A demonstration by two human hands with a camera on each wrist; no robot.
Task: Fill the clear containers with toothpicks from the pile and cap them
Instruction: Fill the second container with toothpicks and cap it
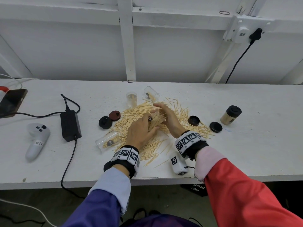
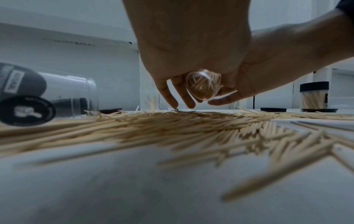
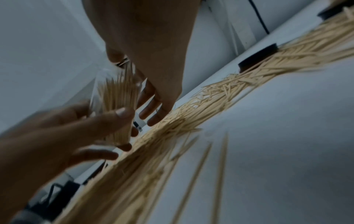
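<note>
Left hand (image 1: 141, 130): over the middle of the pile, fingers curled round a clear container (image 2: 203, 84) that lies tilted on its side; the left wrist view looks through its round base at the toothpicks inside.
Right hand (image 1: 167, 117): beside the container's mouth, fingers fairly straight and loosely spread, the thumb (image 3: 114, 116) against a bundle of toothpicks (image 3: 118, 104) at the opening; whether it pinches the bundle I cannot tell.
Pile (image 1: 131, 118): loose toothpicks spread across the white counter (image 1: 246, 153), under and around both hands.
Other containers: one upright behind the pile (image 1: 131, 99), with only a few toothpicks in it; one on its side further back (image 1: 151, 93); one on its side to the left of the left wrist (image 1: 107, 140).
Filled container (image 1: 231, 115): upright at the right, full and capped black.
Caps: a black one (image 1: 105, 122) and a brown one (image 1: 114, 115) left of the pile; two black ones (image 1: 194, 120), (image 1: 216, 126) at its right edge.
Left end of counter: power brick (image 1: 70, 125), white controller (image 1: 38, 140), phone (image 1: 11, 102).
</note>
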